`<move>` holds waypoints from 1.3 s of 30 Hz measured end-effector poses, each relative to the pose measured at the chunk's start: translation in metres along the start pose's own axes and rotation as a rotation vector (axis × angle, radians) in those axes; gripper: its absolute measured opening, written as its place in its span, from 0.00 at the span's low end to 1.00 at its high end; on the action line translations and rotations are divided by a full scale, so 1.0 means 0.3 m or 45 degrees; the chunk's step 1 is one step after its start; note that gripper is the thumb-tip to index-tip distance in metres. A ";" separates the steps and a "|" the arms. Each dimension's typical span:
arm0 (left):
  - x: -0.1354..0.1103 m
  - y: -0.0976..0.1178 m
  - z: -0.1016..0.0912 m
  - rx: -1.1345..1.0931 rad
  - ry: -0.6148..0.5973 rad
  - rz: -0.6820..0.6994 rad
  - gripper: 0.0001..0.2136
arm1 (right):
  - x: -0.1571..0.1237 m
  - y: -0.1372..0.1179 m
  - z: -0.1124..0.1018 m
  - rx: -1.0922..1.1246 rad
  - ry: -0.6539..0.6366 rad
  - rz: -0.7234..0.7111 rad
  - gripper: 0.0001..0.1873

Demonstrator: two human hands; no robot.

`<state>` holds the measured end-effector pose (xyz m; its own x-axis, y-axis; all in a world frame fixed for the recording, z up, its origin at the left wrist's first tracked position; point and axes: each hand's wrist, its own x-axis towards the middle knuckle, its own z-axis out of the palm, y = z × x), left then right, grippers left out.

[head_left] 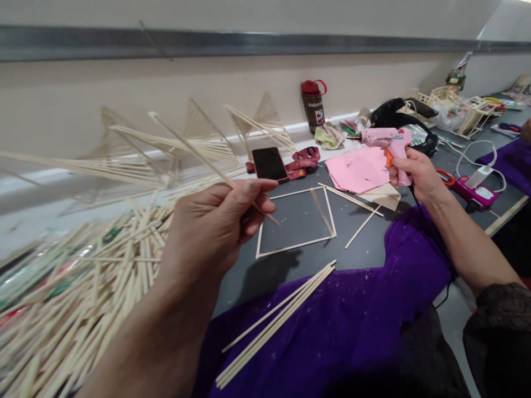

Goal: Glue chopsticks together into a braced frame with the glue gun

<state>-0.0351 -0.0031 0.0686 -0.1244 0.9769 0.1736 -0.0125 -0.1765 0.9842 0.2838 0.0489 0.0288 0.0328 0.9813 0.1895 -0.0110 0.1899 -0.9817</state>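
Stick (191,147) slants through pinched left hand (213,224); right hand (421,172) wrapped round glue gun (384,137).

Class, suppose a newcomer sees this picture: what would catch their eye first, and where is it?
Probably the pink glue gun, held up in the right hand at the picture's right, and the vivid purple cloth below it. Next comes the left hand, nearer the middle, holding a thin stick aslant. To its right, a four-sided frame lies on the grey table.
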 end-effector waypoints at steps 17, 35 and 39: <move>0.014 0.048 -0.022 -0.186 0.058 -0.051 0.03 | -0.124 -0.109 0.089 0.404 -0.205 0.045 0.27; 0.044 0.003 -0.072 -0.017 -0.065 -0.163 0.07 | -0.252 -0.018 0.182 -0.199 -0.391 -0.113 0.22; 0.047 -0.005 -0.074 -0.018 -0.087 -0.195 0.08 | -0.251 -0.010 0.177 -0.272 -0.416 -0.145 0.17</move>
<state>-0.0588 0.0083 0.0689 -0.0521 0.9984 0.0238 -0.0405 -0.0259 0.9988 0.2283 -0.0239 0.0183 -0.2976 0.9189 0.2589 0.1835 0.3212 -0.9291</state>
